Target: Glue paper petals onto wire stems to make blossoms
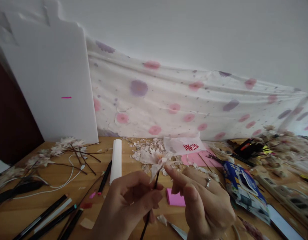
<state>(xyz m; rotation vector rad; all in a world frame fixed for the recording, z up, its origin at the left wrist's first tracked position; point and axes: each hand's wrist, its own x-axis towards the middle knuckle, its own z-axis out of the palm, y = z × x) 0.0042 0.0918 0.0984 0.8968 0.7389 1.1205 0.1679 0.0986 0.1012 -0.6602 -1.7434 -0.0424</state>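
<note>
My left hand [133, 200] pinches the dark stem of a pale paper flower [159, 161] between thumb and fingers. The flower stands upright on its stem, with whitish-pink petals spread at the top. My right hand [204, 196], wearing a ring, is beside it on the right. Its index finger points to the petals, close to or touching them, and the other fingers are curled. Whether a petal lies in the right fingers I cannot make out. Beneath the hands lie a pink sticky-note pad [175, 197] and a pair of scissors [177, 230], partly hidden.
Petal scraps [146, 150] are heaped behind the flower, beside a white bag with red print [181, 145]. At left lie finished-looking flowers [68, 146], a white paper roll [115, 160] and several markers [43, 213]. At right are a blue packet [241, 183], a power strip [286, 196] and a phone [286, 220].
</note>
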